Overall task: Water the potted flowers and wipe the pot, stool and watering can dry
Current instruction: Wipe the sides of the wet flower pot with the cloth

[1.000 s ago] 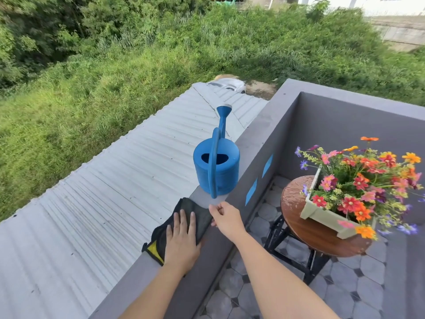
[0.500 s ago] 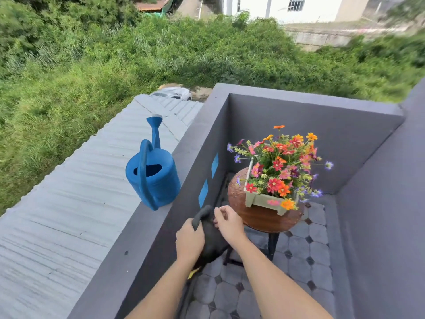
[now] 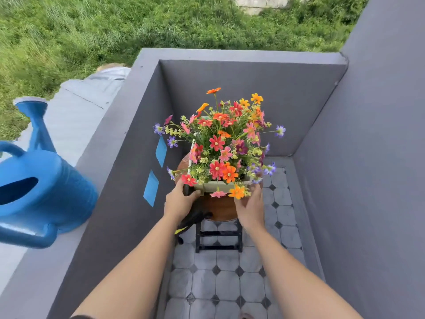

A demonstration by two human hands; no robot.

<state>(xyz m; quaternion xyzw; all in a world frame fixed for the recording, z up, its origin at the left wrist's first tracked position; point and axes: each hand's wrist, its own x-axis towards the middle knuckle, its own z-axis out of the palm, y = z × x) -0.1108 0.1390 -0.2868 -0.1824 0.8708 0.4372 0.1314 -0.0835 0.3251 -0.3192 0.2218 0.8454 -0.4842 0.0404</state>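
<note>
A pale green rectangular pot [image 3: 215, 186] full of red, orange and purple flowers [image 3: 224, 143] stands on a round brown stool [image 3: 219, 208] with black legs. My left hand [image 3: 180, 201] holds a black cloth [image 3: 195, 218] against the pot's near left corner; the cloth hangs down past the stool's edge. My right hand [image 3: 250, 207] rests at the pot's near right corner, fingers spread under the blooms. A blue watering can [image 3: 39, 187] sits on the grey ledge [image 3: 96, 162] at the far left, spout pointing away.
Grey balcony walls [image 3: 358, 180] close in the stool on three sides. The floor has grey octagonal tiles [image 3: 225, 284]. Beyond the ledge lie a corrugated metal roof [image 3: 78, 116] and a drop to thick grass [image 3: 92, 31].
Both hands left the ledge, carrying the black cloth down and forward to the pot on the stool. My view swung right, so the watering can now sits at the left edge.
</note>
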